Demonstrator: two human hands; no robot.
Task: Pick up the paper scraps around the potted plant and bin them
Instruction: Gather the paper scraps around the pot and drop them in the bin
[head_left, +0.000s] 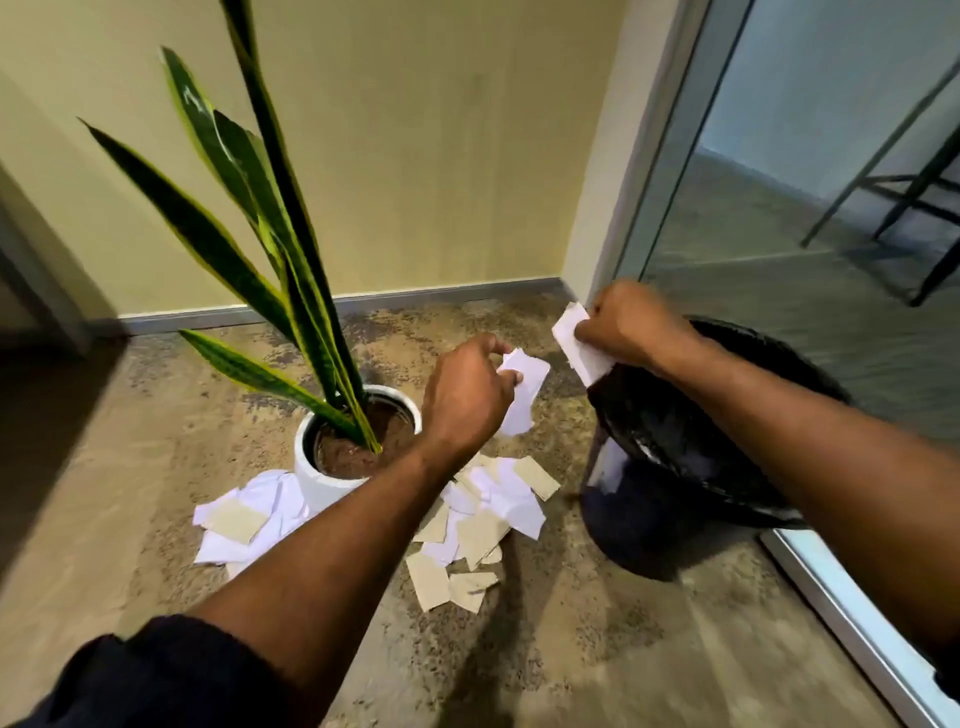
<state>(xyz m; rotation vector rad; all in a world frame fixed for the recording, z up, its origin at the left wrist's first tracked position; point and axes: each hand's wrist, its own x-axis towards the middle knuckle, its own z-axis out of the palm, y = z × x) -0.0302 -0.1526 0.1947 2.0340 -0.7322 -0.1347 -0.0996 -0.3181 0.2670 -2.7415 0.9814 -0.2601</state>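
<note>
1. Floor (156, 493): mottled brown and tan. It meets a plain yellowish wall (441, 156) at a grey skirting strip.
2. Glass panel (779, 208): stands to my right in a pale frame. Dark furniture legs (909, 182) show behind it.
3. Potted plant (270, 208): long green leaves with yellow edges rise from a round white pot (311, 483) standing on the floor, left of centre.
4. Bin (623, 519): dark, fitted with a black liner (665, 415), standing on the floor against the glass panel frame, to the right of the pot and apart from it.
5. Paper scraps, left pile (244, 514): white and tan pieces lying on the floor against the near left side of the pot.
6. Paper scraps, right pile (483, 519): white and tan pieces overlapping on the floor between the pot and the bin. My left forearm crosses over part of it.
7. Left hand (467, 400): raised above the right pile, fingers curled, pinching one white scrap (524, 395) that hangs down from the fingertips.
8. Right hand (628, 322): held at the far left rim of the bin, fingers curled round a second white scrap (576, 343). Its lower end sits at the liner's edge.
</note>
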